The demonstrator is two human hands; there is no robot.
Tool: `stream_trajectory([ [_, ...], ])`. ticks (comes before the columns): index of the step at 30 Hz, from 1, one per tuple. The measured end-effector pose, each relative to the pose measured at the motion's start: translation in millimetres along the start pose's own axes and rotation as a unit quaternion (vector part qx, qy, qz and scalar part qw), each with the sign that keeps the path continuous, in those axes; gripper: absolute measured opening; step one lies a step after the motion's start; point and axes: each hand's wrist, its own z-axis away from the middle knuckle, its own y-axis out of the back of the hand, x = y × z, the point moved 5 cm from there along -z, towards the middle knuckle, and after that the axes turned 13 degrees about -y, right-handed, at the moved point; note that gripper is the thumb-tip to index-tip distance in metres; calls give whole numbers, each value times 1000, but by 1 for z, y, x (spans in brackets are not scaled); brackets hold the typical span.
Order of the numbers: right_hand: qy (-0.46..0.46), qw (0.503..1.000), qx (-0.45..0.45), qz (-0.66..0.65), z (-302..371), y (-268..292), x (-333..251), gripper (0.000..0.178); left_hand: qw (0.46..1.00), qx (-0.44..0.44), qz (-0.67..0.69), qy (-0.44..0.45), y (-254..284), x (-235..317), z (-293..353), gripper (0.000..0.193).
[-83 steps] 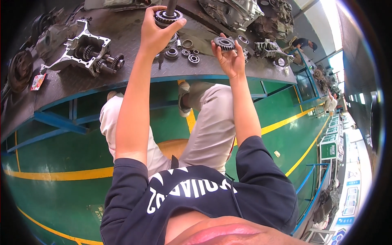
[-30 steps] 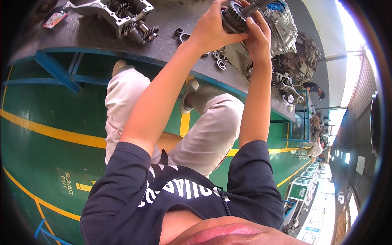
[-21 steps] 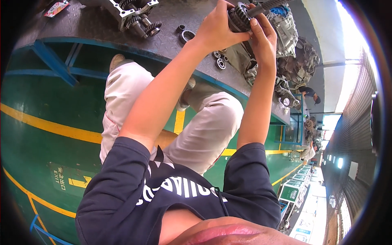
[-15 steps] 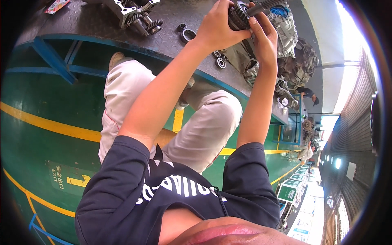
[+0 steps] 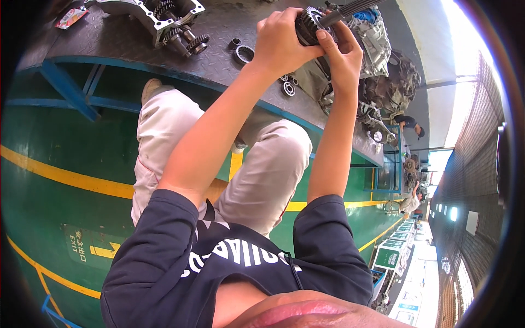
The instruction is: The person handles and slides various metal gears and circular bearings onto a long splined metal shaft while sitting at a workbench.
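Above the workbench, both hands grip a gear shaft, a splined metal shaft carrying a toothed gear at its lower end. My left hand is closed around the gear end from the left, its thumb reaching across below the gear. From the right, my right hand holds the same part, thumb and fingers around it just under the shaft. The shaft slants up and right, and its far end runs toward the picture's top edge. The fingers hide part of the gear.
Left on the bench lie an open gearbox housing with gears and a bearing ring. Small bearings sit near the bench edge. Transmission casings crowd the right. A blue bench frame stands by my knees. Another person bends farther off.
The whole scene, hands included, has shifted slightly left in the picture, and the bench's left part sits a little lower. Both hands keep their hold on the gear shaft.
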Motion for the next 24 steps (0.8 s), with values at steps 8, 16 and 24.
stream_trajectory([
  [8, -11, 999, 31, 12, 10, 9, -4, 52, 1000, -21, -11, -18, 4, 28, -7, 64],
  [16, -6, 998, 63, 23, 7, 15, 4, 54, 996, 7, 81, 20, 1, 20, -7, 72],
  [24, -42, 997, 58, 27, 8, 13, -1, 55, 995, -40, 78, 46, -1, 17, -4, 71],
])
